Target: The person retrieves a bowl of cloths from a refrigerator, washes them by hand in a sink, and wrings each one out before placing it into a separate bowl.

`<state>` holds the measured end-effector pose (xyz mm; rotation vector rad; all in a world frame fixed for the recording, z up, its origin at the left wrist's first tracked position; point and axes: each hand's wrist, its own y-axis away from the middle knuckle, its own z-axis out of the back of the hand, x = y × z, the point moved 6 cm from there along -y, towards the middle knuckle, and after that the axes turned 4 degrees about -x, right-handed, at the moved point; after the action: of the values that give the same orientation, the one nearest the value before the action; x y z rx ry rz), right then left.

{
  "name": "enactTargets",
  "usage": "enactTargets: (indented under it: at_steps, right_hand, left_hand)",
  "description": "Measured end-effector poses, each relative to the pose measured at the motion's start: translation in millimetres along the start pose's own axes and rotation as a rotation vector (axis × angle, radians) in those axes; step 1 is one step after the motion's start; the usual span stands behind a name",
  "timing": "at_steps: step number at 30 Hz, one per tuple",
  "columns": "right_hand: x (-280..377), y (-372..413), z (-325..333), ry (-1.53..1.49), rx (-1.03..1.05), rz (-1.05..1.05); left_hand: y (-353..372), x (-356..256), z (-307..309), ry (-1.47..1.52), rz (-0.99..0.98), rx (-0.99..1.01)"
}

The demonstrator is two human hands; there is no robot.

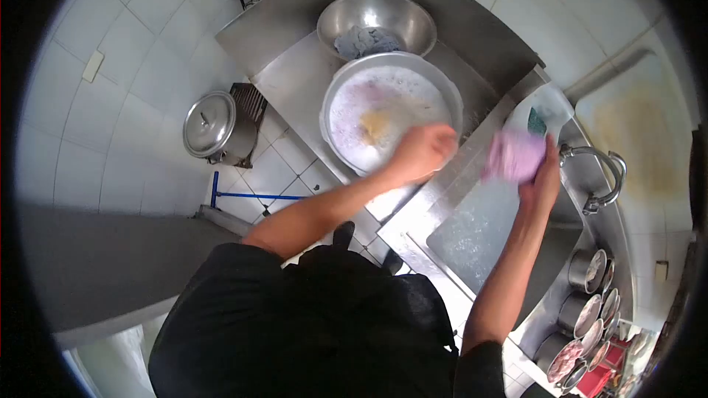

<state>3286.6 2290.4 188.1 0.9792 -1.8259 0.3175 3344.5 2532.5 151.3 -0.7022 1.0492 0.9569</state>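
Note:
My right hand [542, 177] is closed on a pink cloth [510, 156], blurred by motion, above the far end of the sink [472, 236]. My left hand [428, 149] is over the right rim of a large grey tub [326, 129]. Its fingers look curled but are smeared by motion, and nothing shows in them. Foamy water fills the tub, with a yellowish piece [375, 125] at the surface, perhaps cloth. Just behind the pink cloth, a dark green item [536, 121] sits by a pale translucent container [553, 103].
Behind the tub, a steel bowl [420, 26] holds grey cloth [365, 42]. A curved faucet [616, 177] rises beside the sink. Several metal pots [579, 313] line the right. A lidded pot [210, 125] stands at left, near a blue-handled squeegee [258, 195] on the floor.

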Motion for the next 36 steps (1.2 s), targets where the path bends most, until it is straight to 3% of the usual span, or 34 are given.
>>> enactTargets:
  at_steps: [1, 3, 5, 7, 9, 11, 14, 17, 22, 26, 29, 32, 35, 36]
  right_hand:
    - [9, -7, -45, -0.101, 0.107, 0.05]
    - [24, 11, -128, -0.23, 0.1, -0.001]
    - [8, 0, -171, 0.033, 0.09, 0.077]
    - [-23, 4, -202, 0.619, 0.203, 0.38]
    - [-74, 8, -217, 1.118, 0.391, 0.453]
    - [-120, 18, -221, 1.283, 0.525, 0.458]
    - [-137, 33, -235, 1.053, 0.578, 0.77]
    - [-95, 40, -265, 0.904, 0.566, 0.651]
    - [-21, 75, -298, 0.768, 0.458, 0.713]
    - [-67, 77, -268, 0.939, 0.446, 0.893]
    - [-171, 37, -201, 1.443, 0.534, 0.656]
    - [-147, 49, -213, 1.345, 0.464, 0.565]
    - [-67, 75, -259, 1.189, 0.457, 0.604]
    - [-40, 83, -274, 1.13, 0.444, 0.659]
  left_hand:
    - [-12, 10, 39, -0.28, -0.142, -0.177]
    - [-37, 47, 87, -0.677, -0.243, -0.219]
    - [-62, 86, 107, -0.836, -0.081, -0.075]
    - [-74, 96, 117, -0.885, -0.004, 0.031]
    - [-79, 96, 123, -0.881, 0.033, 0.074]
    - [-83, 79, 130, -0.834, 0.025, 0.065]
    - [-86, 4, 154, -0.7, -0.166, -0.059]
    - [-105, -65, 181, -0.661, -0.249, -0.02]
    - [-89, -142, 221, -0.297, -0.432, -0.033]
    - [-67, -110, 228, -0.435, -0.539, -0.097]
    - [-59, -16, 207, -0.503, -0.215, 0.11]
    - [-36, 28, 187, -0.544, -0.061, 0.219]
    - [-39, 64, 155, -0.545, -0.202, 0.151]
    - [-41, 66, 148, -0.442, -0.12, 0.212]
